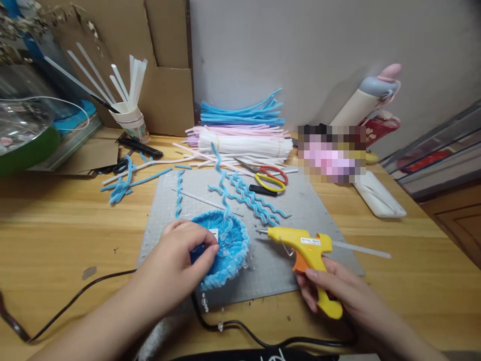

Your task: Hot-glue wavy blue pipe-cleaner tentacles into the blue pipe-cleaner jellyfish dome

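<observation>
My right hand (326, 286) grips a yellow hot glue gun (310, 245) with an orange trigger. Its nozzle points left, and a clear glue stick (363, 249) juts from its back. My left hand (193, 250) reaches over a blue fuzzy round piece (235, 253), shaped like a shallow bowl, its thumb and forefinger pinched together. Whatever sits between those fingertips is too small or hidden to name. A wavy blue pipe cleaner (222, 188) rises from the bowl's inside, where clear beads of glue and a small white tag (214, 234) also show.
On the grey cutting mat (165, 200) lie wavy blue pipe cleaners (257, 200) and scissors (270, 178). Behind are bundles of white pipe cleaners (244, 144) and blue ones (242, 114). A cup (130, 120) holds glue sticks. A black cord (240, 328) crosses the table's front.
</observation>
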`<act>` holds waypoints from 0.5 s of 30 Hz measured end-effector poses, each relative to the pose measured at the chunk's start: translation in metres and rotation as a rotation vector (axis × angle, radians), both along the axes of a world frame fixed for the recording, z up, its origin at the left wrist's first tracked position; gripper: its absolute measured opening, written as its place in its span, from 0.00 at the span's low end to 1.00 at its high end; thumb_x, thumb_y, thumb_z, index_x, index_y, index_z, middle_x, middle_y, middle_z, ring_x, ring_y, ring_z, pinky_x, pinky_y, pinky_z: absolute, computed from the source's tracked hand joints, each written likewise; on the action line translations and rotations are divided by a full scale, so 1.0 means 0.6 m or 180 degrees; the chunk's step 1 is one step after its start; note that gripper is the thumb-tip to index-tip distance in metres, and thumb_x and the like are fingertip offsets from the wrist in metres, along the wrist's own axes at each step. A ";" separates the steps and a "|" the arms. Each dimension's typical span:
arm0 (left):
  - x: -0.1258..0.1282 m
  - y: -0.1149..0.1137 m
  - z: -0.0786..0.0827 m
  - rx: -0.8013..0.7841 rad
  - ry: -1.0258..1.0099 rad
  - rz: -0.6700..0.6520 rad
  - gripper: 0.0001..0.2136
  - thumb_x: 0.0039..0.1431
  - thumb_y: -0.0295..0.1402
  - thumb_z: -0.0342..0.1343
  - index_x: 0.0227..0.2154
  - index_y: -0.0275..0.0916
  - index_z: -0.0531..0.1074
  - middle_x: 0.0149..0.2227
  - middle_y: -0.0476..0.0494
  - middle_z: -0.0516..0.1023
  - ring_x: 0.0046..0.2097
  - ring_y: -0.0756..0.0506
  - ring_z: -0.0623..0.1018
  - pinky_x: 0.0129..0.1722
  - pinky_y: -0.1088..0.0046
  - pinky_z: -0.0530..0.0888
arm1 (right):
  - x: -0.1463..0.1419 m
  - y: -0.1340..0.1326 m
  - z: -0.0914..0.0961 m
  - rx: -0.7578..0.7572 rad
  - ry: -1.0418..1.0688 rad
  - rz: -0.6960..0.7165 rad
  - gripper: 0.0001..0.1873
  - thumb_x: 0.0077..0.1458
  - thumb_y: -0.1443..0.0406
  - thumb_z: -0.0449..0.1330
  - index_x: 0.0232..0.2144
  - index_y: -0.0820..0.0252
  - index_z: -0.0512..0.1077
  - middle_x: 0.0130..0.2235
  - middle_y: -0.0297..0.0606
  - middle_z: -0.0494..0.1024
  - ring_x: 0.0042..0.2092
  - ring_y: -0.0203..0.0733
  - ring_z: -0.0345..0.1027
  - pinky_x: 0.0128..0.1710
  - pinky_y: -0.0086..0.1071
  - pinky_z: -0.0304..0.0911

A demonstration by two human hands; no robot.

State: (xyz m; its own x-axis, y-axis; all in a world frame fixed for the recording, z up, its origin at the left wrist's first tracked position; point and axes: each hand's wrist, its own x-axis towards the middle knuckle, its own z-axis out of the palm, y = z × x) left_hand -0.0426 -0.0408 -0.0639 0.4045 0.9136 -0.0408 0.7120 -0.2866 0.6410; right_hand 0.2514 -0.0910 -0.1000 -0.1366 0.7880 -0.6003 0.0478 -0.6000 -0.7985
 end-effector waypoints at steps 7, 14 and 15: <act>0.001 0.001 -0.004 0.0039 -0.0058 -0.0024 0.10 0.63 0.36 0.50 0.28 0.42 0.71 0.30 0.50 0.77 0.38 0.44 0.74 0.49 0.59 0.63 | 0.044 0.010 0.019 0.0635 -0.2299 0.1251 0.24 0.53 0.48 0.61 0.16 0.57 0.72 0.17 0.35 0.68 0.20 0.37 0.59 0.19 0.30 0.48; 0.006 -0.002 -0.002 -0.0012 -0.0065 -0.0136 0.09 0.62 0.33 0.50 0.28 0.42 0.72 0.29 0.52 0.77 0.36 0.46 0.73 0.50 0.58 0.62 | -0.052 0.045 0.087 0.3250 -0.2195 0.1543 0.13 0.62 0.62 0.56 0.47 0.52 0.74 0.46 0.46 0.77 0.45 0.50 0.73 0.42 0.41 0.69; 0.006 -0.003 -0.001 -0.0038 -0.0055 -0.0144 0.09 0.61 0.33 0.50 0.27 0.42 0.72 0.28 0.52 0.77 0.35 0.46 0.73 0.50 0.58 0.62 | -0.069 0.048 0.084 0.3436 -0.2304 0.1669 0.15 0.62 0.64 0.55 0.50 0.53 0.73 0.51 0.48 0.75 0.50 0.53 0.71 0.46 0.45 0.69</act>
